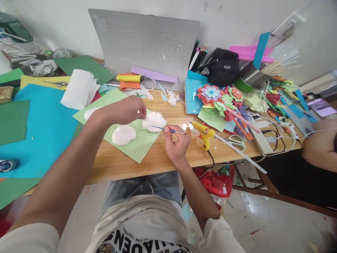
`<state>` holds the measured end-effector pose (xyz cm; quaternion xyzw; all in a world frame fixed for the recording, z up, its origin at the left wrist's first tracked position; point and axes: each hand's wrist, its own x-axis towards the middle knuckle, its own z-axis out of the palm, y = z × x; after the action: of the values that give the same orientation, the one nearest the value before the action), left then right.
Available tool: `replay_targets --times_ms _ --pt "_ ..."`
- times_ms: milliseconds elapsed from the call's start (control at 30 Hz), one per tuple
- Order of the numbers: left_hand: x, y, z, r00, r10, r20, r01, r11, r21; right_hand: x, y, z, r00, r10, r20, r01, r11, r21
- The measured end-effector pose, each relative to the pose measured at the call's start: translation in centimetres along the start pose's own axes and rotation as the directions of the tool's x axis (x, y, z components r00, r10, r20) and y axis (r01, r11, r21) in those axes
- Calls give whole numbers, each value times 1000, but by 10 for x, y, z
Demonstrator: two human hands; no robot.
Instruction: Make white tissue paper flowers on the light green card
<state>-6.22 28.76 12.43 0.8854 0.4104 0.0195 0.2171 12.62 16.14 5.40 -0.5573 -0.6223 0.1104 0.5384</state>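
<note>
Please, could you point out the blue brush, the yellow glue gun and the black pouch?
Blue brush (172,131): head view, on its handle.
Yellow glue gun (205,131): head view, on its body.
Black pouch (222,68): head view, on its front.

A pale wall (223,17) stands behind the wooden table (113,167); light gleams on littered floor tiles (237,228).

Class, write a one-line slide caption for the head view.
Right hand holding a thin blue paintbrush, left hand at a ragged white piece on light green paper.

Bright, diffuse light, glare on tiled floor (249,215) and blue packet (193,95), stretched, blurry outer edges
</note>
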Motion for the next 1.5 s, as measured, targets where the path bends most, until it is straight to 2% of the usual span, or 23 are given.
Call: replay_targets --times_ms 133,267,367,467,567,667,800,1000,1500 --pt "-10 4 14 997 -11 79 22 989 -148 2 1 6 998 57 18 -58 996 66" --pt "-4 14 24 993 -43 109 58 990 -130 3 6 7 984 176 3 -174 968 179" --pt "6 23 21 993 -43 110 54 993 -103 4 12 6 956 285 -77 -255 930 266" --pt "16 28 17 991 -26 131 34 998 -59 5 16 5 942 320 -101 -276 911 305" --pt "24 27 18 979 -36 201 30 999 33 5 17 6 952 297 -68 -267 920 286" --pt "27 22 18 966 -88 244 57 989 133 4 15 7 962 258 -85 -235 947 219" --pt "25 21 12 954 -111 279 68 985 158 2 15 6 973 213 -90 -198 968 156" --pt "21 26 12 972 -123 202 91 983 161 -4 13 2 986 136 -93 -125 984 124" --pt "25 23 22 978 -144 149 125 984 131 -3 9 7 999 -26 -20 25 999 -21"
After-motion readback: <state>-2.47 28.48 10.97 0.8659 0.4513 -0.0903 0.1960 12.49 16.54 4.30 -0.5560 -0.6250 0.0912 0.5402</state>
